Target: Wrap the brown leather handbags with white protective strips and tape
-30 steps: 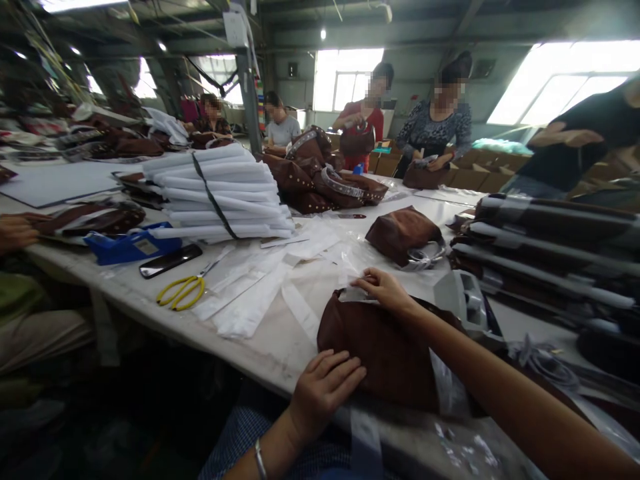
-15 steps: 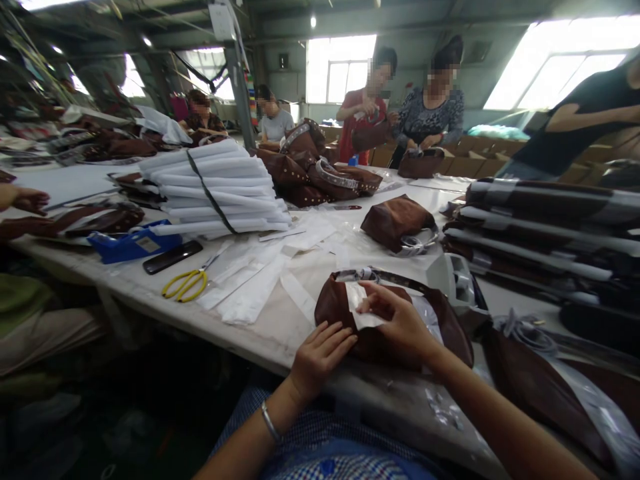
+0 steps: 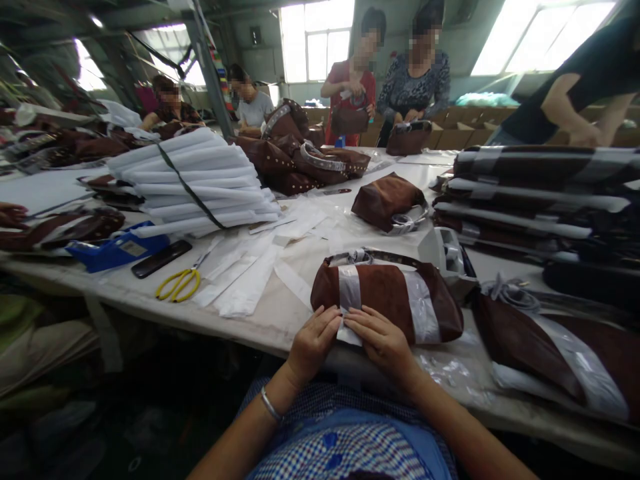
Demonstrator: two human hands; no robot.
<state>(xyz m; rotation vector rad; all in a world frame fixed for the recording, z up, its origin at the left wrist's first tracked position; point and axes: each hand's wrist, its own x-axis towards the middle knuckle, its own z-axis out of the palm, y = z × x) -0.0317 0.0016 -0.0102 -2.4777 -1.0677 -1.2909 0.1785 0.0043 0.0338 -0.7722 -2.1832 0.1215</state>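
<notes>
A brown handbag lies on its side at the table's front edge, its studded strap along the far side. Two whitish, shiny strips cross it: a left strip and a right strip. My left hand is closed at the near end of the left strip, fingertips pressed together on the bag's lower edge. Just beside it, my right hand has its fingers curled over the same strip's end, which shows pale below the fingertips. Both thumbs are mostly hidden.
Yellow-handled scissors, a dark phone and a blue tape dispenser lie left. A strapped stack of white sheets stands behind. Another wrapped brown bag and stacked bags are right. Several co-workers stand or sit beyond.
My right hand has moved down from the bag's upper face to its near edge, next to my left hand. The left strip now lies flat across the bag. The view has shifted slightly.
</notes>
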